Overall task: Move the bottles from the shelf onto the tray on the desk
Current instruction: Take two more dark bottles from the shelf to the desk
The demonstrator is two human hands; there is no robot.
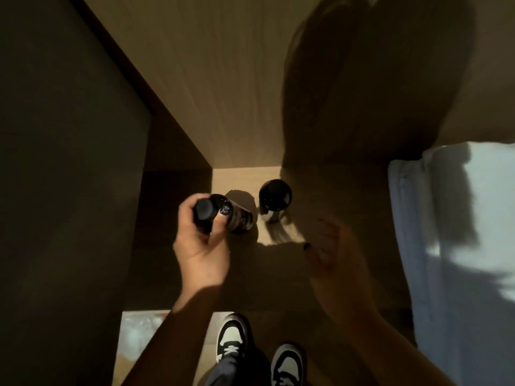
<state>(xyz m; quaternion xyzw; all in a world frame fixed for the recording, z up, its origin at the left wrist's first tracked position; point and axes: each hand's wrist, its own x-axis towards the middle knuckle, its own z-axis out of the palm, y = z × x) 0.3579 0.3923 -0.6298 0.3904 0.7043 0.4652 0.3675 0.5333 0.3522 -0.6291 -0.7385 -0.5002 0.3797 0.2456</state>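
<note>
I look down into a dim wooden shelf. My left hand grips a dark bottle with a black cap around its neck; the bottle tilts toward the shelf's left side. A second dark bottle with a round black top stands upright on the shelf board a little to the right, untouched. My right hand hovers in shadow right of both bottles, fingers loose, holding nothing. The tray and desk are out of view.
A dark side panel walls the shelf on the left, and a wooden back panel rises behind the bottles. A pale blue fabric surface lies at the right. My two black-and-white shoes stand on the floor below.
</note>
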